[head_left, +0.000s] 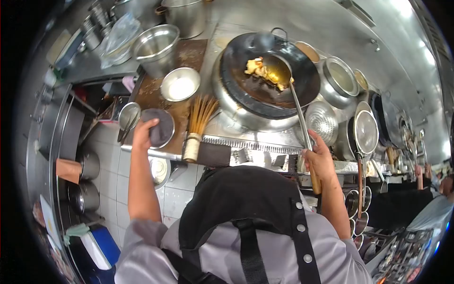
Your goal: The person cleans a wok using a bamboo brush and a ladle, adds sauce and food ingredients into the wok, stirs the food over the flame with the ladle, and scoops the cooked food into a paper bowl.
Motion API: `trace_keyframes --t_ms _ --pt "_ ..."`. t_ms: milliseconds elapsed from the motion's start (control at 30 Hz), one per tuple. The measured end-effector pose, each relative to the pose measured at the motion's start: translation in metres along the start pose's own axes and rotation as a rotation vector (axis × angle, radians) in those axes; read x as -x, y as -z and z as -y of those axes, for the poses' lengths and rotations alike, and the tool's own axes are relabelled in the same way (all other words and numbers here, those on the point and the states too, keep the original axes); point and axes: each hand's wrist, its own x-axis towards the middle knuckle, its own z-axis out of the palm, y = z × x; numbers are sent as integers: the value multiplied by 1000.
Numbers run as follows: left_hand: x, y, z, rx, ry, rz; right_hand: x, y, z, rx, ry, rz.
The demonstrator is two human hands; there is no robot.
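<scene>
My right hand [318,156] is wrapped round the long handle of a wok ladle [300,106], whose grip end is wooden. The ladle's head reaches into a black wok [302,92] on the stove, beside yellow-brown pieces of food [261,70] in dark liquid. At the left, my left hand [144,135] grips a dark grey cloth [161,125], thumb on top and the other fingers mostly hidden. The cloth lies over a round metal-rimmed dish at the counter edge. Just right of it stands a bamboo wok brush [196,128].
A metal bowl with white contents [180,84] and a steel pot [156,47] stand left of the wok. On the right are a perforated skimmer [321,123], a mesh strainer [366,132] and stacked pans. Another person [432,203] is at far right.
</scene>
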Motion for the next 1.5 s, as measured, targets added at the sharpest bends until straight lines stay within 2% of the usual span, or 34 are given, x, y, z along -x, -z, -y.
trace_keyframes --t_ms 33,67,133,167,233,267,333,367,433,467,500,567,633,667,700,733,767,833,867,933,1033,1067,1100,1167,1233,1300,1367,1433,1500 --pt "13 -9 -10 166 -21 69 1 6 -2 -87 38 -12" --pt "29 -24 -18 162 -19 81 2 10 -4 -173 75 -21" --pt "58 -73 -28 736 -48 322 -7 17 -4 -146 83 -83" --pt "66 -105 -30 731 -43 328 -14 19 -3 -114 91 -136" --pt "76 -168 -28 810 -92 717 -32 14 -4 -108 95 -145" --pt "73 -183 -19 804 -84 724 -43 10 -10 -108 83 -136" --pt "65 -210 4 1125 159 864 -53 13 -4 -200 70 -43" --pt "67 -226 15 1163 230 790 -47 19 -1 -208 64 -49" --pt "67 -246 34 1022 334 668 -35 30 6 -250 68 18" --pt "74 -257 41 1016 338 664 -22 32 6 -187 103 6" --pt "91 -275 40 853 381 638 -8 34 0 -192 97 11" --pt "112 -286 54 624 438 611 20 36 -20 -455 112 79" --pt "102 -267 88 546 568 617 34 39 -78 -320 -43 131" --pt "98 -270 89 542 573 608 37 36 -109 -356 23 108" --pt "88 -278 87 656 603 509 41 33 -130 -392 90 84" --pt "77 -286 83 769 628 408 50 35 -126 -198 145 51" --pt "63 -295 75 897 724 367 52 37 -127 -201 142 55" --pt "35 -316 70 859 631 384 55 39 -130 -367 11 95" --pt "23 -335 65 855 632 386 55 39 -131 -371 12 93" --pt "11 -376 55 463 470 -45 56 39 -136 -272 99 76" --pt "1 -405 65 504 545 -84 59 43 -152 -186 96 116" --pt "-1 -408 66 561 612 -75 57 43 -166 -73 191 69" --pt "-8 -406 66 559 616 -64 63 48 -155 -73 193 57" --pt "-30 -393 71 522 776 12 84 67 -101 203 24 137" --pt "-24 -386 73 429 740 78 101 90 -49 124 -82 179" --pt "15 -400 50 398 691 26 104 113 -14 229 -175 170" --pt "18 -404 50 426 666 50 94 117 14 172 -211 190" --pt "2 -400 75 419 623 5 61 107 16 335 -126 171" --pt "1 -375 101 465 574 128 22 88 -3 368 -8 97"
